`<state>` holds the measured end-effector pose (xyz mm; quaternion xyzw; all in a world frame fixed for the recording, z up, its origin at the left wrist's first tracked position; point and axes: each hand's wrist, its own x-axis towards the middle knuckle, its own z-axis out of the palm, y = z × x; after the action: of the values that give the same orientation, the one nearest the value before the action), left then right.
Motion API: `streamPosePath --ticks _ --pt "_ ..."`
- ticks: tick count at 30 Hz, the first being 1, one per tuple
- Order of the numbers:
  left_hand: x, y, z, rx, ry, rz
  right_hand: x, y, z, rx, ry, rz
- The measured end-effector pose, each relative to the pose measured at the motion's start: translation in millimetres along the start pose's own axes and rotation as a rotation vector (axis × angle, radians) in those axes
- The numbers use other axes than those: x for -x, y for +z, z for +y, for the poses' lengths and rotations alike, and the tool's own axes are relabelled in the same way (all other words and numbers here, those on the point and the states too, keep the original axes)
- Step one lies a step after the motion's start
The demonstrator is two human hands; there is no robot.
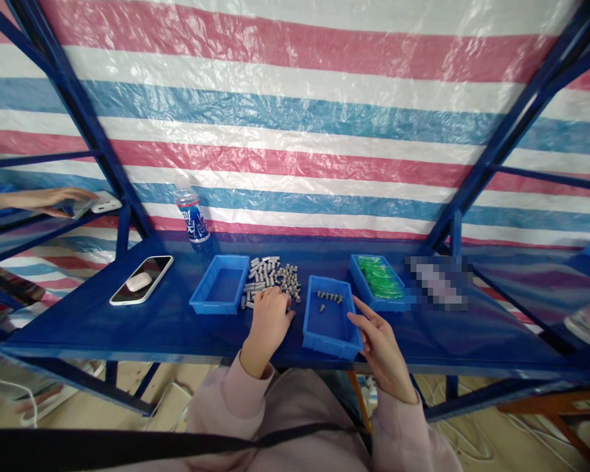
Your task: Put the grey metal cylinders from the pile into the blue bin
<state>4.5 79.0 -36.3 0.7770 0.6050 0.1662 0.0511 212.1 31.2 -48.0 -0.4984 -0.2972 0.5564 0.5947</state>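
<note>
My left hand rests at the near edge of a pile of grey metal cylinders and small metal fittings. Its fingers are curled down and closed, and the fingertips are partly hidden, so what they hold cannot be made out. My right hand grips the right wall of a blue plastic bin, thumb near the rim and fingers along the outside. Inside that bin lie several small metal screw-like pieces, most in a row near the far end, with one lying apart.
Left of the pile stands another blue bin. A third bin holds green plastic packets. Further left lie a phone with a white case and a bottle. Another person's hand is at far left.
</note>
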Motion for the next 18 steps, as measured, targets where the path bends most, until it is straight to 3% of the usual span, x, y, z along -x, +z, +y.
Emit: streamPosePath --ticks 10,18 --pt "-5 -1.0 -11 0.117 0.119 -0.054 9 -2 -19 -0.033 0.091 -0.023" --pt "-12 -13.4 -11 0.316 0.166 0.103 12 1 -16 0.024 0.062 -0.064"
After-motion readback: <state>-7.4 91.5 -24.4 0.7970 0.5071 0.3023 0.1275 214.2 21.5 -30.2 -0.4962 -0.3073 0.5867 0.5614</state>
